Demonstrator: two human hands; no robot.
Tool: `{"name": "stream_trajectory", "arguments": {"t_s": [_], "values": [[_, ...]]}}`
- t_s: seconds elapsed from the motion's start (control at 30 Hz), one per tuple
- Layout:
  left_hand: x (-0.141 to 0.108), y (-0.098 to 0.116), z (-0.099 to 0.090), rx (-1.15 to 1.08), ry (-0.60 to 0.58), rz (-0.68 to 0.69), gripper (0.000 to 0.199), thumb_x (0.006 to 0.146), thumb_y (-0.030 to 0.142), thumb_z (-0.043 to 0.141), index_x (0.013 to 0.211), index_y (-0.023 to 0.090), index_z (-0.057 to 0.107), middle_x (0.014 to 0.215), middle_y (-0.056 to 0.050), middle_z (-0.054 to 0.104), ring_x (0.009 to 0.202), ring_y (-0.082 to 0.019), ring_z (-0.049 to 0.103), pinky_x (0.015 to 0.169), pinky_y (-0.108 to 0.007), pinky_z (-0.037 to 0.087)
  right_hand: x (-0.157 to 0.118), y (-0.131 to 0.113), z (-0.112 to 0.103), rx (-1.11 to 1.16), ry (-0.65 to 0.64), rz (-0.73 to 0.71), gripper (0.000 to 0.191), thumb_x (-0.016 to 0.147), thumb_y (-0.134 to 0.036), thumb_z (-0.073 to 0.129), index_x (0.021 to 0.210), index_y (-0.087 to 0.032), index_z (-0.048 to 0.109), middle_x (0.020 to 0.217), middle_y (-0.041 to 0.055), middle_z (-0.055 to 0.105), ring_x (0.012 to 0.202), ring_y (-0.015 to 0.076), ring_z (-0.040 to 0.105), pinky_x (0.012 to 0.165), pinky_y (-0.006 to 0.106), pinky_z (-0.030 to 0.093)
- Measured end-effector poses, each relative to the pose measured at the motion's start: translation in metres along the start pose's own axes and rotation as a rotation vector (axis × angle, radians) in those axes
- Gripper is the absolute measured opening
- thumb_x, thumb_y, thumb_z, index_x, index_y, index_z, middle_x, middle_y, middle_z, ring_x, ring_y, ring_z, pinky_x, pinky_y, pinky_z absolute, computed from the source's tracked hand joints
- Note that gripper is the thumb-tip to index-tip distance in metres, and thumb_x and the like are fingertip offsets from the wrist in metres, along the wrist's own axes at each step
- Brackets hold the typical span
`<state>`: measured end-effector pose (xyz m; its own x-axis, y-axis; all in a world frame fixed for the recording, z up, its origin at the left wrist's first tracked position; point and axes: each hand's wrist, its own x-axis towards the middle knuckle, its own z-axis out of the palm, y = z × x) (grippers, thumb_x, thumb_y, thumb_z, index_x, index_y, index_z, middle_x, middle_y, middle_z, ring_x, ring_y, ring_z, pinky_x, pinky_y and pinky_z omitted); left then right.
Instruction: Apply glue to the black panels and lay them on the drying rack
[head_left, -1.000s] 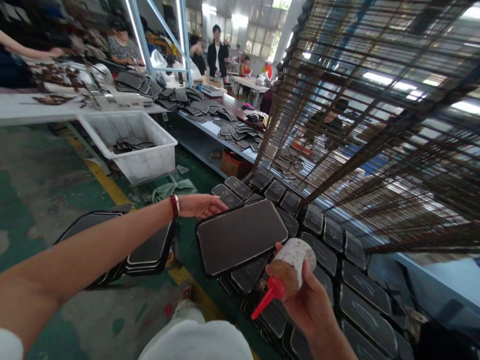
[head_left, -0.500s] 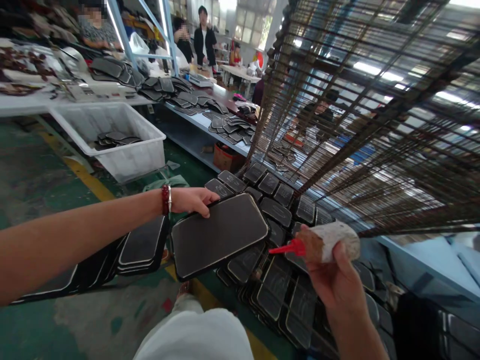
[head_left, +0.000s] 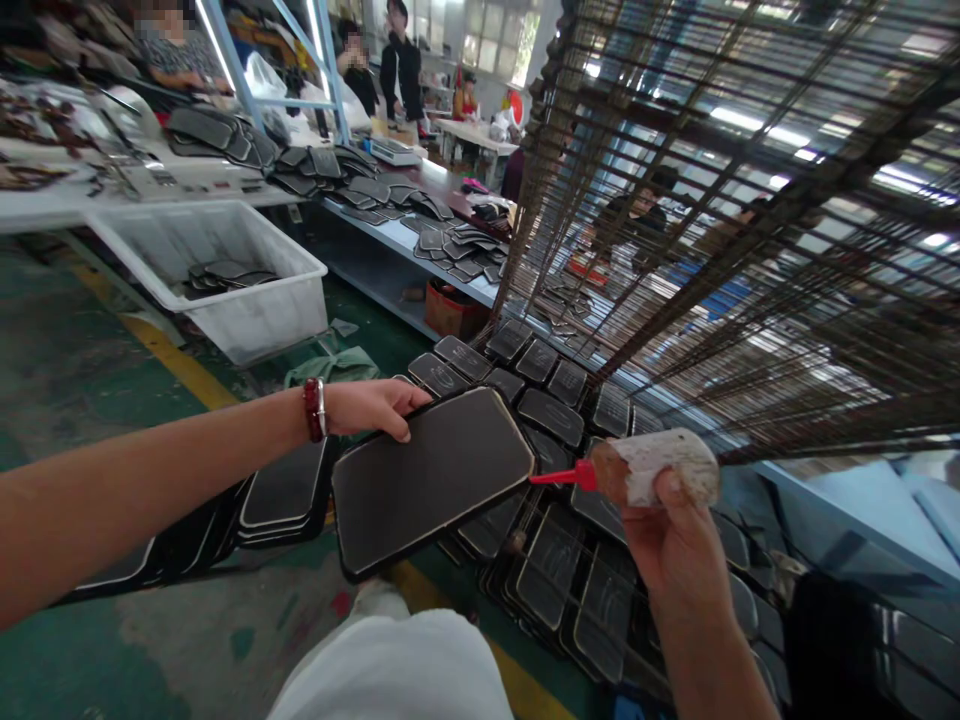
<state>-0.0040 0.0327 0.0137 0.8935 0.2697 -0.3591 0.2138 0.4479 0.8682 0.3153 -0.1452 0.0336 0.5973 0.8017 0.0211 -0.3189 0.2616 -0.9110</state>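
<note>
My left hand grips a black panel by its upper left edge, thumb on the face and the other fingers hidden behind. The panel is flat with rounded corners and a pale line along its rim; it is held tilted. My right hand is wrapped round a stained white glue bottle with a red nozzle. The nozzle tip points left, at the panel's right-hand corner, close to or touching the rim. Below and behind lie several stacks of similar black panels, some with pale squiggles on them.
A rusty wire rack leans up over the right side. At left, a white plastic bin holds dark pieces. More panels stack at lower left. Dark pieces lie on the bench behind. Several people are in the background.
The glue bottle has moved slightly left and up, bringing its nozzle to the panel's right corner. My left hand and the panel have shifted slightly left.
</note>
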Motion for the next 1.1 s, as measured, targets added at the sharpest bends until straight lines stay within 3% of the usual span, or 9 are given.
{"name": "stream_trajectory", "arguments": {"t_s": [0.13, 0.43, 0.7, 1.1], "values": [[0.0, -0.004, 0.007, -0.074, 0.033, 0.013, 0.041, 0.062, 0.005, 0.067, 0.102, 0.015, 0.07, 0.099, -0.009, 0.074, 0.082, -0.023, 0.071, 0.074, -0.03, 0.056, 0.002, 0.007, 0.0, 0.067, 0.118, -0.047, 0.034, 0.074, -0.028, 0.078, 0.105, -0.023, 0.067, 0.098, 0.0001, 0.071, 0.092, 0.0134, 0.066, 0.08, 0.025, 0.058], [0.005, -0.007, 0.023, -0.216, 0.133, 0.01, 0.041, 0.058, 0.003, 0.068, 0.098, 0.012, 0.071, 0.094, -0.013, 0.075, 0.081, -0.026, 0.072, 0.072, -0.033, 0.057, -0.006, 0.02, -0.002, 0.068, 0.203, -0.011, 0.037, 0.069, -0.03, 0.081, 0.103, -0.023, 0.067, 0.107, 0.0008, 0.067, 0.096, 0.0174, 0.064, 0.076, 0.028, 0.059], [0.012, -0.009, 0.027, -0.263, 0.159, 0.002, 0.042, 0.057, 0.003, 0.068, 0.098, 0.012, 0.071, 0.091, -0.012, 0.075, 0.078, -0.024, 0.072, 0.071, -0.032, 0.057, -0.023, 0.031, 0.001, 0.062, 0.224, 0.061, 0.036, 0.072, -0.031, 0.079, 0.105, -0.022, 0.067, 0.103, -0.0005, 0.069, 0.09, 0.0127, 0.065, 0.077, 0.023, 0.057], [0.023, -0.023, 0.018, -0.348, 0.207, 0.013, 0.05, 0.058, -0.001, 0.064, 0.106, 0.01, 0.069, 0.09, -0.014, 0.075, 0.078, -0.024, 0.072, 0.07, -0.032, 0.057, -0.05, 0.042, 0.008, 0.063, 0.195, 0.155, 0.037, 0.07, -0.03, 0.081, 0.104, -0.022, 0.068, 0.092, -0.0006, 0.072, 0.082, 0.0115, 0.067, 0.072, 0.019, 0.056]]}}
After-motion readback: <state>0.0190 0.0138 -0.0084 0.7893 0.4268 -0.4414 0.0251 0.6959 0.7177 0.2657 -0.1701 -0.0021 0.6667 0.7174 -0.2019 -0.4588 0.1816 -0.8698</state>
